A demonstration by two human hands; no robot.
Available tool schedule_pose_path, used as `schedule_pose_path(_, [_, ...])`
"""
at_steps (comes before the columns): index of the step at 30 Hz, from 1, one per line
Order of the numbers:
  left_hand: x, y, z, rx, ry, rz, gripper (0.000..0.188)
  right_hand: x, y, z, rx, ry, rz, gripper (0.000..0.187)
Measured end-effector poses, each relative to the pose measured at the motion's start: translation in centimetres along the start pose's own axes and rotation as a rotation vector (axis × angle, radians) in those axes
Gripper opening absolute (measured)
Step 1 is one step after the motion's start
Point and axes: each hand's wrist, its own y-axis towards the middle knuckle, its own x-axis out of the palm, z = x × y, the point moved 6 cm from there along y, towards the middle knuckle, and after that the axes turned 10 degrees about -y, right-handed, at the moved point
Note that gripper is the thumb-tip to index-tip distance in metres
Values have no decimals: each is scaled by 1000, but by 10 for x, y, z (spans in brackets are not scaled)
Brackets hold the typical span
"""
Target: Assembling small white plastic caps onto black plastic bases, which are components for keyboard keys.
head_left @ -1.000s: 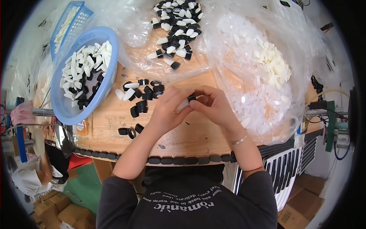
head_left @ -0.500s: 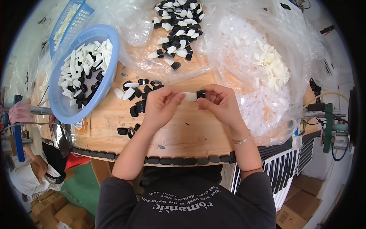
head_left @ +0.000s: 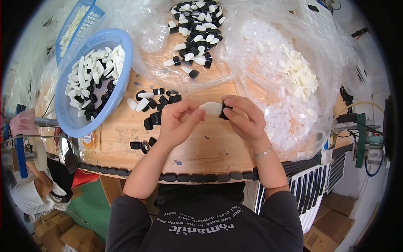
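Observation:
Above the wooden table, my right hand (head_left: 247,119) grips a black cap (head_left: 224,110) between thumb and fingers. A flat white oval piece (head_left: 211,108) sticks out of the cap's left side. My left hand (head_left: 179,122) is closed in a pinch at the free end of that white piece. Left of my left hand lie loose black caps (head_left: 155,118) and a few white oval pieces (head_left: 142,104). Whether the white piece is fully seated in the cap is hidden by my right fingers.
A blue basin (head_left: 124,80) with white pieces and black caps stands at left, a blue basket (head_left: 90,19) behind it. Joined black-and-white pieces (head_left: 197,31) pile up at the far middle. Clear plastic sheeting (head_left: 268,54) holds thin white pieces (head_left: 299,75) at right.
The white piece and cap have turned, so the white piece's broad face shows more. My right fingers have shifted on the cap, and both hands moved slightly nearer to me.

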Motion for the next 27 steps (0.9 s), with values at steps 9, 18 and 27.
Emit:
schedule_pose_path(9, [-14, 7, 9, 80, -24, 111, 26, -2, 2, 0, 1, -56, 7, 24])
schedule_pose_path(18, [-78, 11, 42, 209, 112, 525, 24, 34, 91, 73, 359, -287, 6, 26])
schedule_pose_path(27, [-73, 19, 28, -20, 1104, 200, 14, 102, 22, 39, 330, 64, -582, 12])
